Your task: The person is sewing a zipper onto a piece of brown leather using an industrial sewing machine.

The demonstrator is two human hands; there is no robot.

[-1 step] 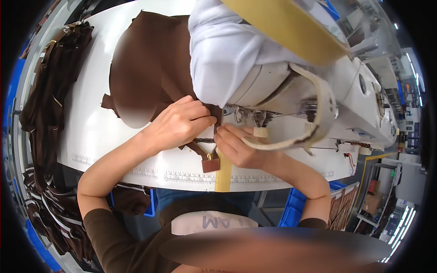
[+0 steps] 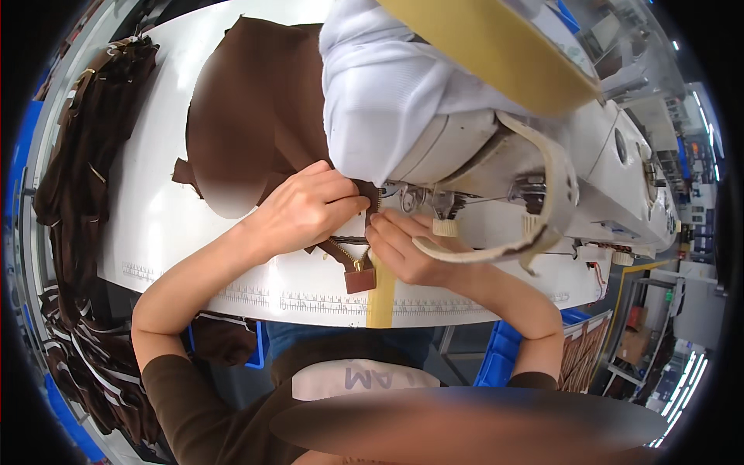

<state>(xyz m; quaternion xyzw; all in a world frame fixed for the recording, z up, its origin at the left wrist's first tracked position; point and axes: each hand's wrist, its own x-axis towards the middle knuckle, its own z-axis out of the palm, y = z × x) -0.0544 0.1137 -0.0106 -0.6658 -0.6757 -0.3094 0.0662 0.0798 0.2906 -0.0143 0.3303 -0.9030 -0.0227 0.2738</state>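
Observation:
Brown fabric (image 2: 271,93) lies spread across the white sewing table, reaching under the sewing machine head (image 2: 434,147), which is wrapped in white cloth. My left hand (image 2: 306,205) is closed, pinching the fabric's edge just left of the needle area. Opposite it, my right hand (image 2: 407,248) has its fingers pressed together against the strip of brown zipper (image 2: 341,252), their tips partly hidden. The zipper has brass teeth, and its lower end hangs toward me with a reddish-brown tab (image 2: 359,280). Where the needle meets the cloth is hard to make out.
A curved off-white strap (image 2: 558,186) loops over my right wrist. A large yellow roll (image 2: 504,54) sits above the machine. Dark brown garments (image 2: 93,155) are piled at the left edge. A ruler strip (image 2: 325,301) and yellow tape (image 2: 380,302) mark the table's front. Blue bins (image 2: 496,353) stand below.
Both hands keep their places on the fabric and zipper. The machine's strap and roll appear shifted very slightly.

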